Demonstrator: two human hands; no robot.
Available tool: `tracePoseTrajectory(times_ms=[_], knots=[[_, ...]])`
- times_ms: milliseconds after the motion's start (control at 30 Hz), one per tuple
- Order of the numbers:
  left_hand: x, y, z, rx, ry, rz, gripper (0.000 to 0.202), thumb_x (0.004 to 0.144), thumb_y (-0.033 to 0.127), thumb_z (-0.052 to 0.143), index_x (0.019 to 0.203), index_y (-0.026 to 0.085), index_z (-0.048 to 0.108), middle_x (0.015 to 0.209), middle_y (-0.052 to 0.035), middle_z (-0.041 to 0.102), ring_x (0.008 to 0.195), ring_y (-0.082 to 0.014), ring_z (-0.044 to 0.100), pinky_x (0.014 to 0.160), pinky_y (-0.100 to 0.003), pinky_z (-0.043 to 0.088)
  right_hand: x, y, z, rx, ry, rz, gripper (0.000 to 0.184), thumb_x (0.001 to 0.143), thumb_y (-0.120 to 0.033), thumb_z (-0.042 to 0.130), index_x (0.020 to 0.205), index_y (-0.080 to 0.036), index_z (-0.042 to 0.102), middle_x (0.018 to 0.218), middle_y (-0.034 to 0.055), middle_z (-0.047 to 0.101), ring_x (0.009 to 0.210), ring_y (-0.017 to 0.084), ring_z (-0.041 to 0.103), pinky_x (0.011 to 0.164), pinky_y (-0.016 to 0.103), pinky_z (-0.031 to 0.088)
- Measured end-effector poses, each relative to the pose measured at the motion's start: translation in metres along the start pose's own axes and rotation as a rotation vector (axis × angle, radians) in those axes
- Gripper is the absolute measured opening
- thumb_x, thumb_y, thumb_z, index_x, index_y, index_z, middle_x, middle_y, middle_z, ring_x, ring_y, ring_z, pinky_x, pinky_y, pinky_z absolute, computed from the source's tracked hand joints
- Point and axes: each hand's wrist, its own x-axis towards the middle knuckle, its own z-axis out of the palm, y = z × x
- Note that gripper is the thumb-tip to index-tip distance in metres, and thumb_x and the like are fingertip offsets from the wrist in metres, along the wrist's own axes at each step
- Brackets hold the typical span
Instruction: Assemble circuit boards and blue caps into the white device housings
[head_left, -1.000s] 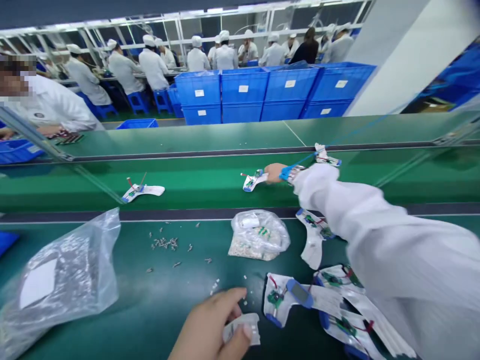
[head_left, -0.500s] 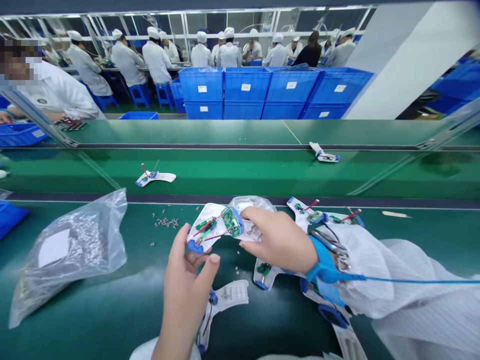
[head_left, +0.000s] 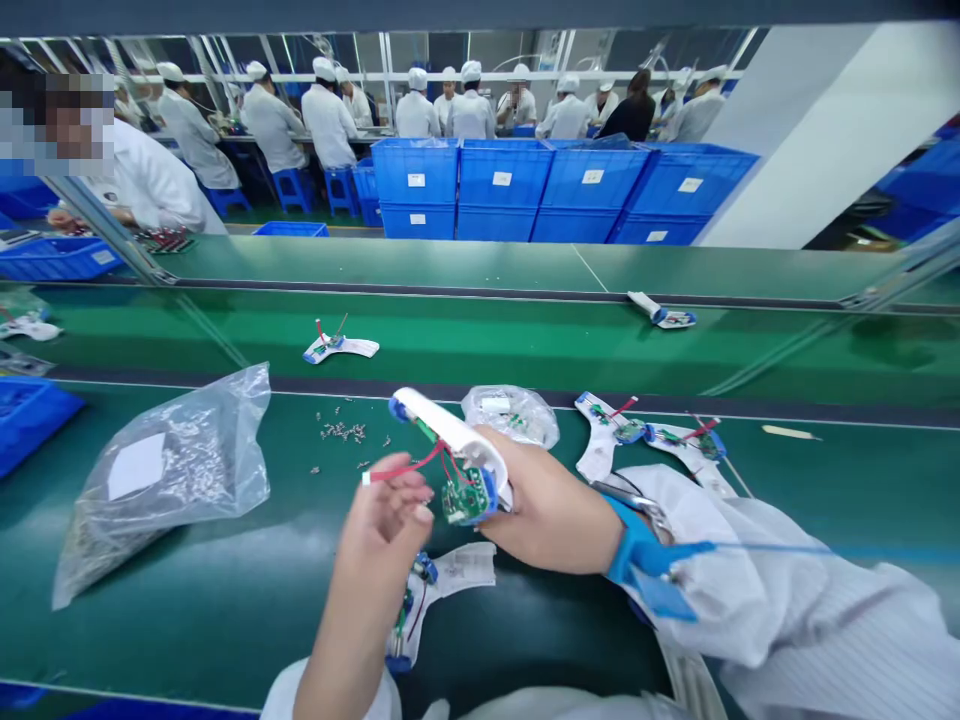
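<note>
My right hand (head_left: pixel 551 510) grips a white plastic housing half (head_left: pixel 450 435) with a green circuit board (head_left: pixel 463 498) and blue trim, held tilted above the table. My left hand (head_left: pixel 386 525) pinches the red wire (head_left: pixel 397 470) that runs from that board. A blue wrist strap (head_left: pixel 637 555) with a blue cord sits on my right wrist. Beneath my hands lies another white housing half (head_left: pixel 450 580) with a board. More such halves (head_left: pixel 645 440) lie to the right, by my sleeve.
A large clear bag of small parts (head_left: pixel 165 470) lies at left, a smaller bag (head_left: pixel 514 412) in the middle, loose screws (head_left: pixel 341 432) between them. Two housings (head_left: pixel 341 347) (head_left: pixel 664 313) lie on the green conveyor. Blue crates (head_left: pixel 555 190) and workers in white stand beyond. A blue bin (head_left: pixel 30 415) sits far left.
My right hand brought a housing from the conveyor in to my chest and turned it on edge. My left hand put down its small white piece and took the red wire.
</note>
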Motion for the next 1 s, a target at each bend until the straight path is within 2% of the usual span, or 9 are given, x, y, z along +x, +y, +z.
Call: tracePoseTrajectory(times_ms=[100, 200, 367, 467, 633, 700, 800, 900, 1000], knots=[[-0.007, -0.001, 0.011, -0.19, -0.179, -0.264, 0.027, 0.06, 0.023, 0.08, 0.084, 0.019, 0.069, 0.072, -0.0011, 0.066, 0.066, -0.0108, 0.061, 0.064, -0.02, 0.049, -0.001, 0.002, 0.001, -0.271, 0.119, -0.222, 0.042, 0.069, -0.006, 0.045, 0.11, -0.015, 0.046, 0.099, 0.0102, 0.06, 0.088, 0.022, 0.057, 0.073, 0.033, 0.047], [-0.013, 0.004, 0.019, -0.362, -0.251, -0.36, 0.018, 0.057, 0.022, 0.082, 0.07, 0.018, 0.07, 0.064, -0.0009, 0.068, 0.06, -0.0101, 0.063, 0.062, -0.019, 0.049, -0.002, 0.009, 0.002, -0.404, 0.165, -0.301, 0.045, 0.071, -0.006, 0.044, 0.115, -0.015, 0.043, 0.101, 0.0121, 0.06, 0.091, 0.024, 0.057, 0.074, 0.035, 0.048], [-0.011, 0.006, 0.016, -0.514, -0.264, -0.239, 0.019, 0.061, 0.028, 0.079, 0.076, 0.02, 0.071, 0.068, -0.0009, 0.069, 0.057, -0.008, 0.06, 0.059, -0.018, 0.048, -0.006, 0.017, 0.001, -0.366, 0.15, -0.264, 0.05, 0.072, -0.005, 0.042, 0.121, -0.015, 0.039, 0.11, 0.0133, 0.057, 0.101, 0.024, 0.054, 0.083, 0.038, 0.047], [-0.009, 0.004, 0.013, -0.53, -0.216, -0.17, 0.02, 0.064, 0.031, 0.077, 0.08, 0.02, 0.071, 0.074, -0.002, 0.069, 0.06, -0.0095, 0.06, 0.061, -0.021, 0.05, -0.01, 0.015, 0.004, -0.269, 0.139, -0.17, 0.055, 0.07, -0.004, 0.043, 0.124, -0.015, 0.039, 0.118, 0.0128, 0.054, 0.109, 0.024, 0.051, 0.091, 0.039, 0.044], [-0.005, 0.01, 0.008, -0.312, -0.102, -0.032, 0.026, 0.066, 0.032, 0.076, 0.089, 0.022, 0.071, 0.082, -0.0033, 0.07, 0.072, -0.015, 0.063, 0.07, -0.026, 0.051, -0.018, 0.019, 0.005, 0.146, -0.126, 0.124, 0.066, 0.072, -0.016, 0.058, 0.133, -0.018, 0.033, 0.106, 0.0088, 0.06, 0.09, 0.02, 0.06, 0.078, 0.034, 0.051], [-0.004, 0.014, 0.006, -0.188, -0.15, -0.011, 0.024, 0.069, 0.03, 0.073, 0.092, 0.021, 0.07, 0.083, -0.004, 0.069, 0.074, -0.0154, 0.062, 0.071, -0.026, 0.049, -0.017, 0.019, 0.0, 0.257, -0.072, 0.075, 0.07, 0.075, -0.027, 0.061, 0.137, -0.018, 0.029, 0.119, 0.0121, 0.054, 0.105, 0.021, 0.056, 0.089, 0.036, 0.047], [-0.007, 0.02, 0.004, -0.09, -0.287, -0.06, 0.026, 0.074, 0.029, 0.068, 0.099, 0.02, 0.068, 0.083, -0.0053, 0.067, 0.074, -0.0165, 0.06, 0.066, -0.025, 0.048, -0.008, 0.011, -0.01, 0.184, 0.037, -0.098, 0.045, 0.084, -0.029, 0.052, 0.127, -0.016, 0.046, 0.127, 0.0133, 0.049, 0.12, 0.021, 0.045, 0.101, 0.038, 0.037], [-0.011, 0.023, 0.004, -0.107, -0.359, -0.106, 0.028, 0.076, 0.031, 0.066, 0.102, 0.02, 0.067, 0.08, -0.0057, 0.066, 0.068, -0.0157, 0.058, 0.059, -0.024, 0.046, 0.002, -0.002, -0.014, 0.133, -0.038, -0.179, 0.026, 0.085, -0.021, 0.048, 0.105, -0.014, 0.062, 0.115, 0.0121, 0.058, 0.112, 0.019, 0.051, 0.095, 0.034, 0.041], [-0.014, 0.024, 0.003, -0.1, -0.385, -0.113, 0.026, 0.077, 0.032, 0.065, 0.101, 0.022, 0.067, 0.081, -0.0057, 0.067, 0.071, -0.0161, 0.059, 0.062, -0.024, 0.047, 0.006, -0.007, -0.007, 0.228, -0.027, -0.107, 0.023, 0.083, -0.019, 0.049, 0.101, -0.014, 0.063, 0.101, 0.0088, 0.064, 0.093, 0.016, 0.06, 0.083, 0.03, 0.048]])
